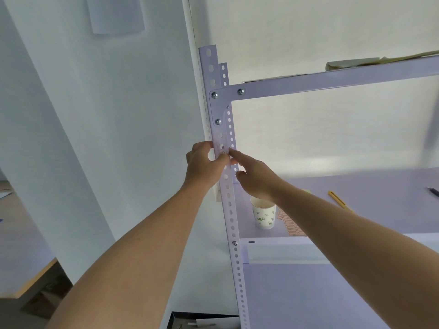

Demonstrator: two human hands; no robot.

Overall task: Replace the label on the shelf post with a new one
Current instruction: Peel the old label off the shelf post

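The white perforated shelf post point(219, 108) runs down the middle of the head view. A small pale label point(223, 153) with faint reddish print sits on the post's front face at hand height. My left hand point(204, 165) curls round the post from the left, thumb and fingers on the post beside the label. My right hand point(251, 176) reaches in from the right, its straight index finger touching the label's right edge. Whether the label is fully stuck down cannot be made out.
On the shelf board point(356, 198) behind the post stand a paper cup point(264, 213) with green print, a sheet of reddish labels point(288, 223), a yellow utility knife point(338, 199) and a dark pen point(433, 191). Papers lie on the upper shelf point(344, 79). A wall is at left.
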